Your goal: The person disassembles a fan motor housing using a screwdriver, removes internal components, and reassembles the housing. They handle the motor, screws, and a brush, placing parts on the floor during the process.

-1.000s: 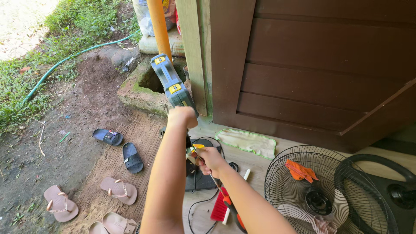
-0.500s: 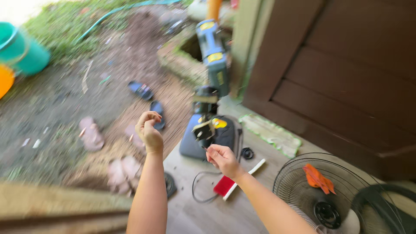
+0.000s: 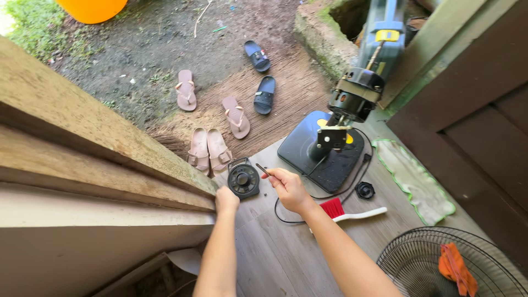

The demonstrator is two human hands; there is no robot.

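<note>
From the head camera I see the wire fan guard [image 3: 434, 264] at five o'clock cradling an orange cloth [image 3: 455, 269]. My right hand [image 3: 289, 188] pinches a thin dark screwdriver [image 3: 263, 169]; my left hand [image 3: 226, 199] is fisted against the round black plastic motor cover [image 3: 243, 179], dead centre on grey planks.

Both bare forearms reach forward from the lower edge. The left hand [image 3: 226, 199] is curled into a loose fist, knuckles forward. The right hand [image 3: 288, 189] pinches its fingertips together, wrist bent slightly.
</note>
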